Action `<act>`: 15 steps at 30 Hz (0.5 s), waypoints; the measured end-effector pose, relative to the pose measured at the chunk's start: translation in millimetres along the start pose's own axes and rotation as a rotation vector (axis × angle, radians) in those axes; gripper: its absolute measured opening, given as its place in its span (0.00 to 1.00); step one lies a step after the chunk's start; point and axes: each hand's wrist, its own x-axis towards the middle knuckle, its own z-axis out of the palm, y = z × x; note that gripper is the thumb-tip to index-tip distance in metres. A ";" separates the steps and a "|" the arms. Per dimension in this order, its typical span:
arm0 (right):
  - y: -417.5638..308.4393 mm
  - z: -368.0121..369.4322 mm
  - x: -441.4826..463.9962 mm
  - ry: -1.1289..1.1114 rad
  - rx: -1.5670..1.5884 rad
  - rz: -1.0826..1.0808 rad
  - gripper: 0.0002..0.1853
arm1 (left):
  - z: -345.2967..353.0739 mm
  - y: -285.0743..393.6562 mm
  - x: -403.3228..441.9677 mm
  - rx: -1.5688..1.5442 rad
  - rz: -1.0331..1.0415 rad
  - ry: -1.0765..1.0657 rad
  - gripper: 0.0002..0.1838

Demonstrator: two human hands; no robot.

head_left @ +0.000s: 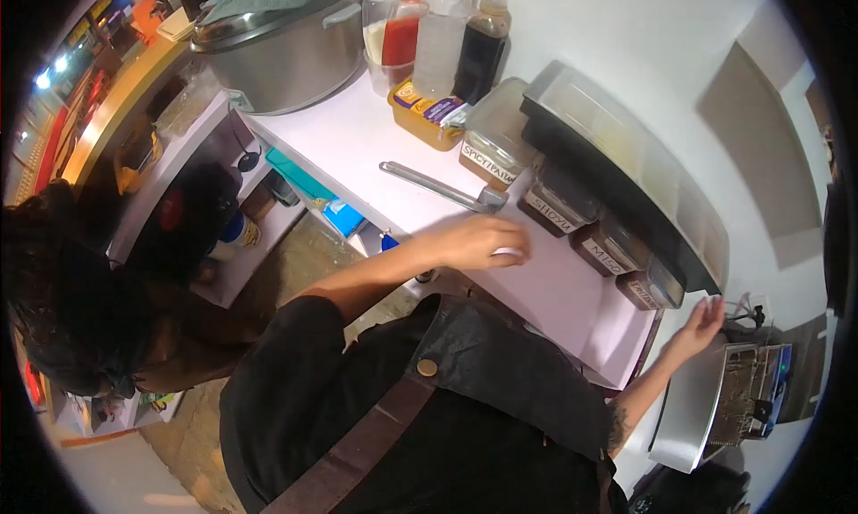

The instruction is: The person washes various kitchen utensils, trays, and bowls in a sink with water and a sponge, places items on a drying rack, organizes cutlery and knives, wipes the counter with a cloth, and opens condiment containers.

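Note:
My left hand (483, 243) is closed over the pale work surface (559, 277), its fingers curled round a small white object (509, 251). Just beyond it lies a metal ladle (429, 183), apart from the hand. Farther right, my right hand (697, 328) is raised with its fingers partly bent and apart, close to the wall and the end of the black rack; nothing is clearly held in it. Lidded tubs labelled SHOYU (550, 201) and MISO (610, 246) stand in a row between the two hands.
A large metal pot (277, 54) with a cloth on its lid stands at the back left. Bottles (481, 49) and a yellow tub (424, 116) are beside it. Another person (80, 290) is at the left, near shelves. A metal fryer-like appliance (746, 393) stands right.

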 end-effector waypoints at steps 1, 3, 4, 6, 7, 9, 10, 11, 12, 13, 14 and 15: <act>3.5 0.0 -15.3 -0.046 0.023 0.062 0.22 | 0.7 0.2 -14.3 -0.107 -0.090 -0.071 0.09; 5.4 4.8 -49.2 -0.069 -0.010 0.066 0.17 | -0.5 2.3 -41.2 -0.206 -0.282 -0.155 0.08; 13.9 2.9 -63.4 -0.118 -0.007 0.139 0.17 | -3.1 2.4 -54.0 -0.192 -0.389 -0.165 0.07; 2.5 8.8 -89.2 -0.216 0.035 0.125 0.15 | -13.9 1.7 -76.5 -0.222 -0.540 0.008 0.07; 7.7 7.0 -99.9 -0.256 0.063 0.176 0.14 | -18.0 -3.8 -87.3 -0.106 -0.557 0.060 0.07; 11.1 6.7 -121.1 -0.322 0.133 0.240 0.12 | -27.7 -9.9 -97.5 0.024 -0.626 0.126 0.07; 4.6 10.6 -130.3 -0.347 0.176 0.251 0.11 | -30.3 -9.3 -97.6 0.016 -0.616 0.109 0.07; -5.2 15.4 -138.0 -0.346 0.159 0.273 0.09 | -31.6 -9.0 -97.2 -0.014 -0.631 0.070 0.07; -22.2 18.0 -144.0 -0.374 0.107 0.350 0.07 | -31.1 -9.5 -96.2 -0.044 -0.645 0.030 0.07; -25.7 19.1 -152.2 -0.420 0.094 0.358 0.07 | -26.4 -9.5 -95.0 -0.059 -0.563 -0.005 0.07; -27.5 20.1 -160.4 -0.463 0.083 0.366 0.06 | -18.0 -12.9 -94.1 -0.066 -0.547 -0.025 0.07; -30.7 20.4 -168.5 -0.512 0.031 0.309 0.05 | -6.9 -17.7 -92.6 -0.101 -0.439 -0.103 0.07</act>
